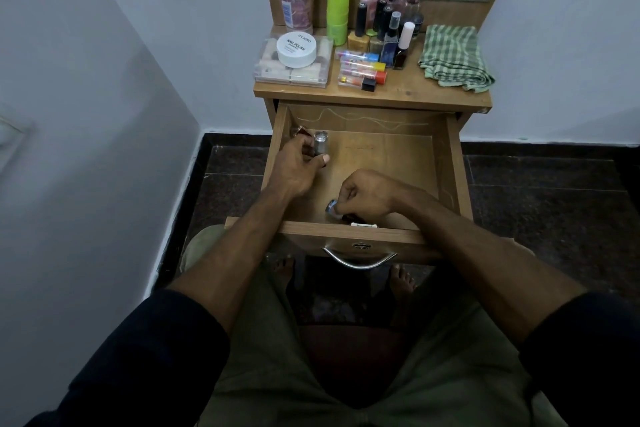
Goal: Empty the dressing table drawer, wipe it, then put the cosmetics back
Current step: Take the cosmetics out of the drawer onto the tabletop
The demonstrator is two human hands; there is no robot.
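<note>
I am gripping a silver bottle with my left hand and pinching a small jar with my right hand, mid-frame inside the open drawer; loose holds risk drops.

The wooden drawer stands pulled out, its floor mostly bare. At its 10 o'clock corner an upright silver-capped bottle sits beside a small reddish item. Near 6 o'clock lies a small round silver-blue piece. A folded green checked cloth lies on the worktop at 2 o'clock, with bottles, tubes and jars crowding 11 to 12 o'clock.
</note>
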